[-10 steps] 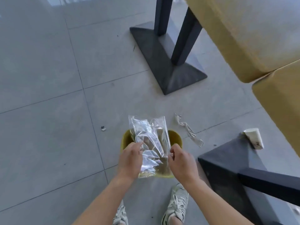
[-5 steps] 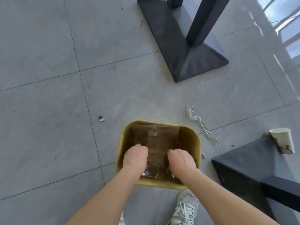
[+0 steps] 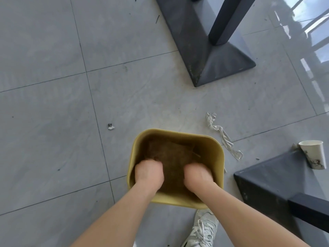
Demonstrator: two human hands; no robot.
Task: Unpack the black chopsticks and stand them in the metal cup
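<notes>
Neither the black chopsticks nor the metal cup is in view. A yellow bin (image 3: 178, 133) stands on the grey tiled floor right below me. My left hand (image 3: 149, 172) and my right hand (image 3: 198, 174) are both down inside it, fingers curled and partly hidden. They press on a clear plastic bag (image 3: 170, 154), which lies flat and looks brownish against the inside of the bin.
A dark table base (image 3: 210, 56) with its post stands beyond the bin, and a second base (image 3: 277, 177) is at the right. A paper cup (image 3: 314, 154) leans on that base. A crumpled wrapper strip (image 3: 222, 134) lies beside the bin. My shoe (image 3: 203, 229) is below it.
The clear bag was held upright above the bin a second ago. Both hands have pushed it down inside, and my view has dropped closer over the bin.
</notes>
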